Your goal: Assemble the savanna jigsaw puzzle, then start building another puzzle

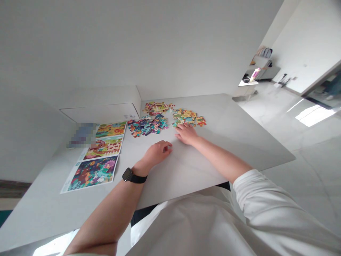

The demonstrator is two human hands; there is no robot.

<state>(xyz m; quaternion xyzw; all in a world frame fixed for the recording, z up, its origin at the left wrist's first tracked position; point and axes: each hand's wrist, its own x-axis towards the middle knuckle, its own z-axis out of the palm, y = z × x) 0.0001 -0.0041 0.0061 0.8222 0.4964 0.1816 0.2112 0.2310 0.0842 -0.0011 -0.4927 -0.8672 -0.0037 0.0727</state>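
Note:
My left hand (157,152) rests on the white table (234,135) with its fingers curled loosely inward; nothing shows in them. A black watch sits on that wrist. My right hand (185,133) lies palm down farther out, its fingers stretched toward a yellow-orange heap of puzzle pieces (188,117) and touching its near edge. A blue-teal heap of pieces (147,126) lies just left of that hand. A third, reddish heap (157,107) lies behind the other two.
A sheet with three printed puzzle pictures (99,155) lies at the left of the table. A white box (103,106) stands behind it against the wall. The table's right edge drops to a glossy floor with furniture far off.

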